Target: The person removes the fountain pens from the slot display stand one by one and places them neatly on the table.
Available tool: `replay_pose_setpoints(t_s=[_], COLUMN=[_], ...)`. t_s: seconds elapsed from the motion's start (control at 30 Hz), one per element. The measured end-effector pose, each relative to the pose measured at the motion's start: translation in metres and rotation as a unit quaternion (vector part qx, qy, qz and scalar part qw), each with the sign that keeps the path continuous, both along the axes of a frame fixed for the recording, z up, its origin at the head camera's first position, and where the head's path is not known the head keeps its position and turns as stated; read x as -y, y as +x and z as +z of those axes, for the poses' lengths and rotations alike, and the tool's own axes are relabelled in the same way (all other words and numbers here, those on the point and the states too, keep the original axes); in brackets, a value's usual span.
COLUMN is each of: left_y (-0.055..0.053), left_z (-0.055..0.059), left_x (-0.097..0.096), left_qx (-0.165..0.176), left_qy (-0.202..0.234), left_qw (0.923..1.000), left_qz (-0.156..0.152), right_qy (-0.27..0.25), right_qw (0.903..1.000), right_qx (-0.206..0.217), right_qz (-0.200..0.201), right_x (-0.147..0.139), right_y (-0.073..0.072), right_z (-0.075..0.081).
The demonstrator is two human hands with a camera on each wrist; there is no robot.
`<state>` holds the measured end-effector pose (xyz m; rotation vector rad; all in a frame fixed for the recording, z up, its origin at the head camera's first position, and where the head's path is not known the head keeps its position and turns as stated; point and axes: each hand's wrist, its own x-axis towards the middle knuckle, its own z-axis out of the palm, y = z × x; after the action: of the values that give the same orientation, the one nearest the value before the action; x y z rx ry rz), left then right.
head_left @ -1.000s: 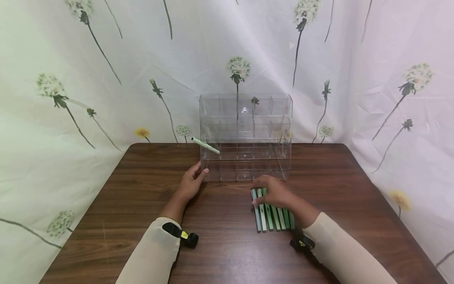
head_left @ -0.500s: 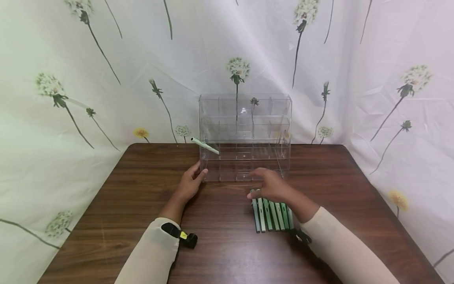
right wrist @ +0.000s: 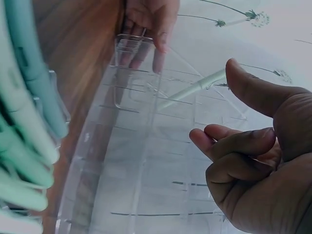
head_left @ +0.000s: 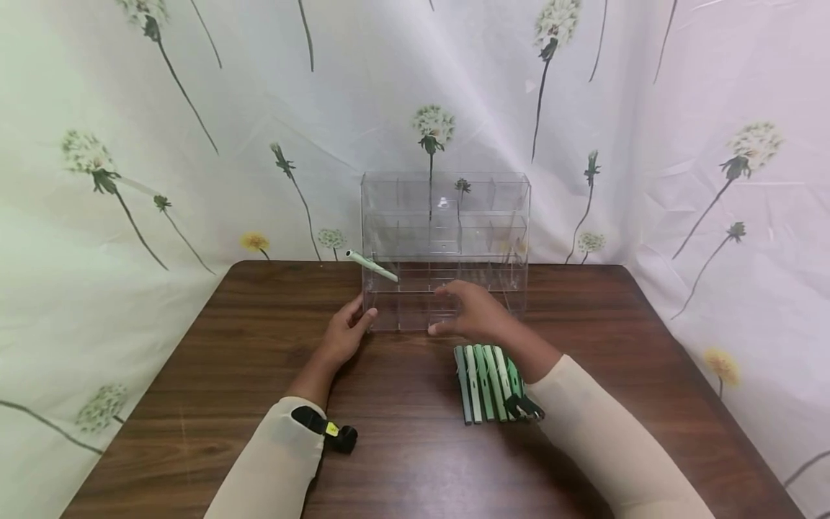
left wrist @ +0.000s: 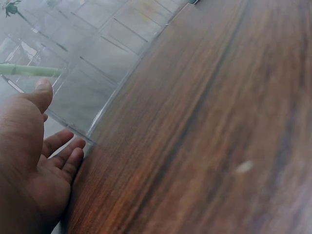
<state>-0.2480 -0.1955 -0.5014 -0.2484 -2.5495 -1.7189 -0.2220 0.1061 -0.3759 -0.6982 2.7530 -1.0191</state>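
Note:
A clear plastic tiered organizer (head_left: 444, 238) with small compartments stands at the back of the table. My left hand (head_left: 344, 333) holds its lower left side, thumb at the front edge and fingers along the outer side. One pale green pen (head_left: 372, 266) leans out to the left from a left-hand compartment. My right hand (head_left: 476, 311) hovers in front of the lower tiers, thumb spread from loosely bent fingers, with nothing in it. In the right wrist view, several capped pens (right wrist: 36, 97) in greens and blue-grey lie below that hand.
The row of pens (head_left: 478, 382) lies side by side on the dark wooden table (head_left: 402, 447), right of centre, partly under my right wrist and its black strap. A curtain (head_left: 311, 108) printed with dandelions hangs right behind the organizer.
My right hand has moved from above the row of pens forward and left to the organizer's lower front, uncovering more pens. My left hand and the leaning pen stay put.

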Motion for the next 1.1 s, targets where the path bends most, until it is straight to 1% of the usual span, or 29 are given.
replay_pose_setpoints(t_s=[0.13,0.23,0.37,0.47,0.6,0.7,0.87,0.97,1.1], left_y=[-0.001,-0.001,-0.001,0.0,0.0,0.001,0.003,0.002,0.001], left_z=[0.002,0.004,0.006,0.005,0.004,0.005,0.006,0.005,0.003], left_x=[-0.001,-0.001,0.0,0.0,-0.001,0.0,0.0,0.0,0.0], left_qx=[-0.001,0.003,0.002,0.0,0.005,0.005,0.005,0.008,0.006], left_qy=[0.001,0.003,-0.004,-0.008,0.004,0.013,0.008,0.006,0.004], left_qw=[1.0,1.0,1.0,1.0,1.0,0.9999,1.0,1.0,1.0], left_qz=[-0.004,-0.005,0.0,0.004,0.0,-0.003,-0.002,-0.001,-0.002], right_qy=[-0.006,-0.026,-0.06,-0.079,-0.104,-0.12,-0.133,-0.143,-0.185], right_qw=[0.9998,0.9992,0.9977,0.9964,0.9941,0.992,0.9903,0.9893,0.9827], right_qx=[0.01,0.015,0.013,0.009,0.005,0.004,0.0,-0.002,0.002], right_qz=[-0.014,-0.025,-0.031,-0.027,-0.03,-0.038,-0.041,-0.029,-0.005], right_x=[0.009,0.016,0.027,0.035,0.046,0.057,0.073,0.08,0.086], right_y=[-0.01,-0.02,-0.031,-0.035,-0.042,-0.047,-0.056,-0.06,-0.065], right_z=[0.011,0.014,0.015,0.016,0.016,0.014,0.009,0.004,-0.003])
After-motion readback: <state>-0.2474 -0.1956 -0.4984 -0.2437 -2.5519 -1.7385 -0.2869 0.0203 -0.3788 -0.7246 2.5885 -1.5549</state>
